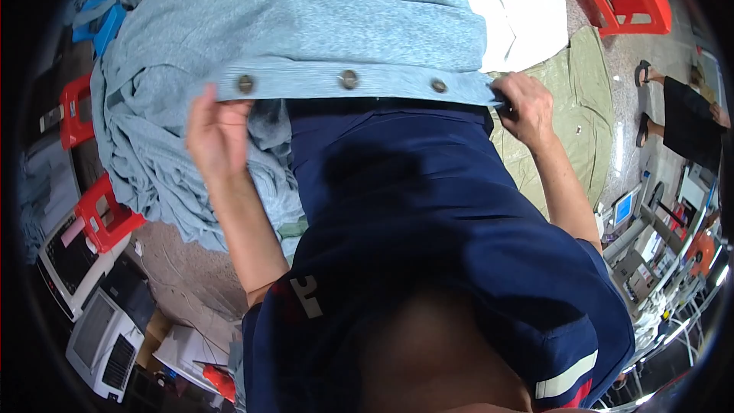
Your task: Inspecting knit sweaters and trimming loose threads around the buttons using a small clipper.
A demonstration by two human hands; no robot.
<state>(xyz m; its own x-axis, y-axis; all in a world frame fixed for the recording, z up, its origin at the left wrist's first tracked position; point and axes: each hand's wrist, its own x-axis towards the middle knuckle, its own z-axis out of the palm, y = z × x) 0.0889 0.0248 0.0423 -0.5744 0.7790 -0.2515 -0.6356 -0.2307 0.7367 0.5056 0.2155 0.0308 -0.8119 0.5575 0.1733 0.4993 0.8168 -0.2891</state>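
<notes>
With clock directions read from the middle of the view, the light blue knitted cloth (344,11) fills the space from 10 to 12 o'clock, heaped and folded. Its paler button band (306,84) lies near 12 o'clock, stretched almost level from side to side just beyond the person's dark blue clothes (405,160). Three round brown buttons (349,79) are spaced along it.

The right hand (526,107), at 2 o'clock, is closed around the band's right end, thumb and fingers pinched together. The left hand (218,136), near 10 o'clock, is at the band's left end with its fingers curved; it is blurred, and I cannot tell whether they grip the band or only touch it.

White cloth (527,8) lies between 1 and 2 o'clock, with an olive sheet (585,99) just past 2. A red stool (627,0) stands on the floor (187,268) at 2 o'clock, and another person in black (692,118) is near 3. A small screen (625,205) glows at 3 o'clock. Two more red stools (76,111) stand around 9 o'clock, a blue stool (111,27) is at 10, and a grey-white machine (103,336) sits at 8.
</notes>
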